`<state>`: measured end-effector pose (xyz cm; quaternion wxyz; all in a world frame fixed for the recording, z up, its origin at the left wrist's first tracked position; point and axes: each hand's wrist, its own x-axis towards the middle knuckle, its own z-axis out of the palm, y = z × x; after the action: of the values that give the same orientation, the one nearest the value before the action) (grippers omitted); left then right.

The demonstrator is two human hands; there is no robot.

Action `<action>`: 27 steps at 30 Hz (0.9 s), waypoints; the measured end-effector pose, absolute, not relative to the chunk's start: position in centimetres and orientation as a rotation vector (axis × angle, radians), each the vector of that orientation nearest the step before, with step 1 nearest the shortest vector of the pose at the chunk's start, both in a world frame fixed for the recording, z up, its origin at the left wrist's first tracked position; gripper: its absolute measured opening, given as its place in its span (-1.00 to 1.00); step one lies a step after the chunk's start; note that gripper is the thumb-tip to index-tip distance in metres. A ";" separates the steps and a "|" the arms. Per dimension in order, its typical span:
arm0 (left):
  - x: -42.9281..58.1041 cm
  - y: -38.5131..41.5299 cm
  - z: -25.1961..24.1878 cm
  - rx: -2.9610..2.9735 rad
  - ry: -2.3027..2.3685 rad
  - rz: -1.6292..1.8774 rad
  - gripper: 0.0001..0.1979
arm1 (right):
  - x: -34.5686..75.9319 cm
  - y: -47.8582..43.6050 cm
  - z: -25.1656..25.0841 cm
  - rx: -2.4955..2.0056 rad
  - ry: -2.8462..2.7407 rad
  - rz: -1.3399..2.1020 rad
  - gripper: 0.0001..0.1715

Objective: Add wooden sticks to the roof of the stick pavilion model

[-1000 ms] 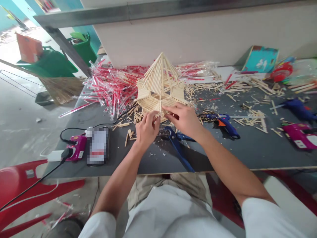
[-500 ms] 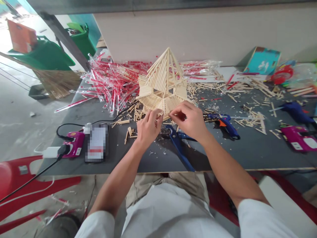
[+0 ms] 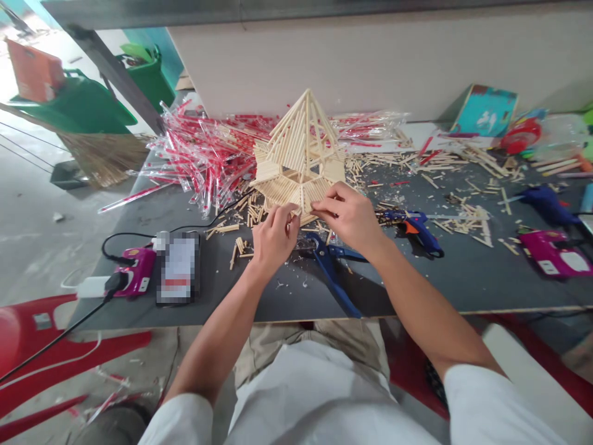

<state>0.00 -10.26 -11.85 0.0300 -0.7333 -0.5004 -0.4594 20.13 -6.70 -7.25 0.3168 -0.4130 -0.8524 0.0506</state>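
A small house model (image 3: 301, 154) built of pale wooden sticks, with a pointed roof, stands on the dark grey table (image 3: 463, 278). My left hand (image 3: 274, 238) pinches the model's near edge from the left. My right hand (image 3: 351, 217) pinches the same edge from the right, fingers pressed together on a stick there. Blue-handled cutters (image 3: 331, 272) lie on the table just under both hands.
A pile of red-and-clear stick wrappers (image 3: 208, 157) lies left of the model, and loose cut sticks (image 3: 445, 164) are scattered to the right. A blue glue gun (image 3: 417, 228), a pink device (image 3: 553, 259), a phone (image 3: 178, 269) and a pink charger (image 3: 134, 278) also lie on the table. A red chair (image 3: 46, 346) stands at left.
Both hands have stayed at the model's near edge with only small finger shifts. The view has shifted slightly.
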 end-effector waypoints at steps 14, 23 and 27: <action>-0.2 -10.2 -11.8 -2.265 -1.621 -1.398 -0.80 | 21.4 -7.6 -7.6 -1.042 -2.120 0.347 -0.74; -1.4 -9.6 -12.3 -2.291 -1.672 -1.400 -0.78 | 27.3 -15.6 -11.3 -1.349 -1.872 0.657 -0.76; -1.6 -9.6 -11.9 -2.311 -1.737 -1.419 -0.78 | 29.7 -19.1 -14.4 -1.465 -1.550 0.743 -0.77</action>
<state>-1.63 -9.56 -11.90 -0.0396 -0.7171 -0.5390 -0.4401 29.67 -19.10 -14.44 0.4275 -0.5864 -0.6205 0.2974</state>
